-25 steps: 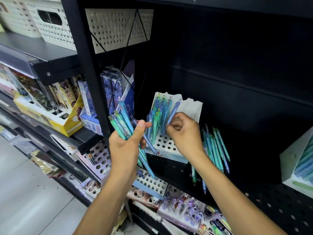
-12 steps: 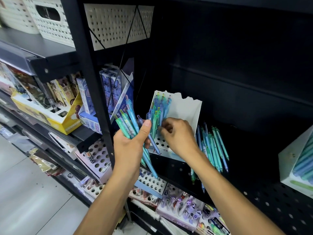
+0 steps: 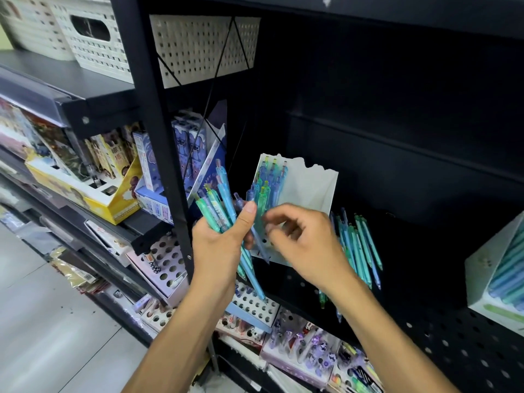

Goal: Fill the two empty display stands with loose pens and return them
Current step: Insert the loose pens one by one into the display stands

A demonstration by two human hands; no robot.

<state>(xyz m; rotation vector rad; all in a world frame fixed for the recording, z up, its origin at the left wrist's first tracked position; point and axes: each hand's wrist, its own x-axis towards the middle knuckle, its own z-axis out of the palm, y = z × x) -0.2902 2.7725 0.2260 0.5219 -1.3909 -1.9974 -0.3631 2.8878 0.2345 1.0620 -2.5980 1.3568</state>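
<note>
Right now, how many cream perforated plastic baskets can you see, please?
3 baskets: two on the upper left shelf, one right of the black upright; more may sit beyond the frame.

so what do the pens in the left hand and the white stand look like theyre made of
The pens held in the left hand look like translucent plastic, glossy: light shows through the teal and blue barrels. The white display stand looks like matte cardboard, judging by its thin, flat back panel with a ragged top edge, though thin plastic is possible.
</note>
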